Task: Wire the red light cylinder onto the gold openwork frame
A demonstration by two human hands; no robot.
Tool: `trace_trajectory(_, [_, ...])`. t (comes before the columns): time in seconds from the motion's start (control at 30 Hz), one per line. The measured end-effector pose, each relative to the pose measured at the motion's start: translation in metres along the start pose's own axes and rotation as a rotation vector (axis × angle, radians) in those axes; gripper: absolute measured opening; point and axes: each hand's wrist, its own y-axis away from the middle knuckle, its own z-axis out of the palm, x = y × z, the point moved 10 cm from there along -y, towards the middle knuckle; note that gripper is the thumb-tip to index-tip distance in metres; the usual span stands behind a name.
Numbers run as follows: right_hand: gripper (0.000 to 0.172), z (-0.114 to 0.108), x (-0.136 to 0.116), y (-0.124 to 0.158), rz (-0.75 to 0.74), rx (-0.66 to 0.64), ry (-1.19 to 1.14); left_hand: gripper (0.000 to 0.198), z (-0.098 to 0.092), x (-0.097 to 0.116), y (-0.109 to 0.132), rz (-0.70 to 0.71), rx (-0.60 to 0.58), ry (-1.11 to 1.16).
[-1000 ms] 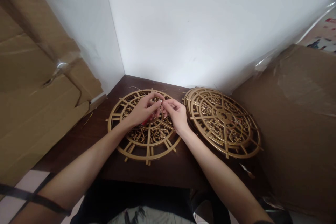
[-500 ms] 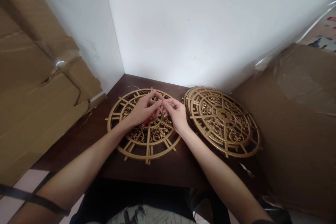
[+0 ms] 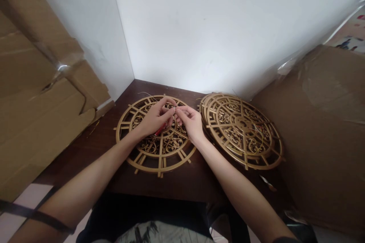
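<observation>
A round gold openwork disc [image 3: 155, 148] lies flat on the dark brown table [image 3: 173, 184]. Both my hands hover over its centre, fingertips meeting. My left hand [image 3: 154, 119] is closed with a small red thing [image 3: 159, 129] showing under its fingers, and pinches something thin at its fingertips. My right hand [image 3: 191, 121] is closed in a pinch against the left fingertips, on something too small to name. Thin wire strands show near the disc's far edge.
A stack of similar gold discs [image 3: 242, 131] lies to the right. Cardboard boxes stand on the left [image 3: 40, 114] and right [image 3: 325, 129], with clear plastic over the right one. White walls close the back corner. A small scrap [image 3: 268, 183] lies near the table's right front.
Both hands stay pinched together over the disc's centre, with only slight finger shifts. The view has tilted a little.
</observation>
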Motion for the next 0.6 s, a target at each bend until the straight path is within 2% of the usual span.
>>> trace_trajectory(0.3, [0.022,0.0,0.001,0.0,0.004,-0.004,0.016,0.017,0.0,-0.002,-0.001,0.03,-0.005,0.016])
trace_trajectory(0.4, [0.022,0.0,-0.003,0.002,-0.041,0.019,0.048,0.018,0.0,-0.004,-0.001,0.035,0.002,0.045])
trace_trajectory(0.47, [0.019,-0.006,-0.016,0.004,-0.123,0.083,0.086,0.019,0.001,-0.008,-0.002,0.018,-0.003,0.065])
trace_trajectory(0.57, [0.015,-0.021,-0.052,0.006,-0.256,0.208,0.196,0.019,0.004,-0.012,-0.002,-0.007,-0.023,0.107])
trace_trajectory(0.6, [0.017,-0.023,-0.06,0.003,-0.245,0.199,0.24,0.019,0.004,-0.013,-0.002,-0.01,-0.028,0.122])
